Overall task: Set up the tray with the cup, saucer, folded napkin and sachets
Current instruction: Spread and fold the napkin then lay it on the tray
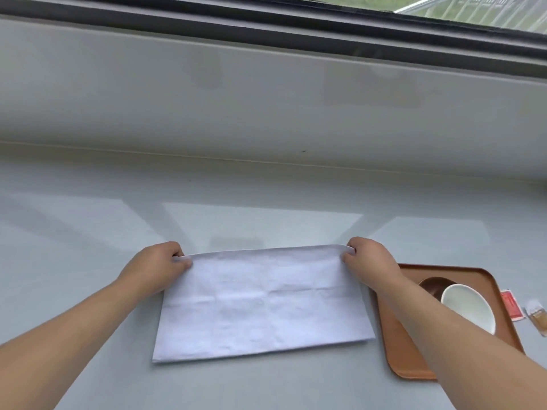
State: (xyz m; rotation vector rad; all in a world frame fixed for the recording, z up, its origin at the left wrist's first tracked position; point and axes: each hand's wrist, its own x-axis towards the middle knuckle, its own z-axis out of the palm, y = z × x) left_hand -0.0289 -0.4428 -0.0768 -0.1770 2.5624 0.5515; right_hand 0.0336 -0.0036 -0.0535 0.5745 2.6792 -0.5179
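Grey counter (88, 232) below a dark-framed window (444, 13).

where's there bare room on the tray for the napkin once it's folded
On the tray, the near-left part in front of the white cup looks bare, though the right forearm hides some of it. The far-right part is crowded by the cup and brown saucer. The napkin needs more folds to fit.

— What sort of place is this?
— Hard to pin down: an indoor room, a plain pale grey surface (88, 291) running along a wall.
— What shows it?
— Beyond the hands, a dark-framed window (296, 28) with greenery and a railing outside.
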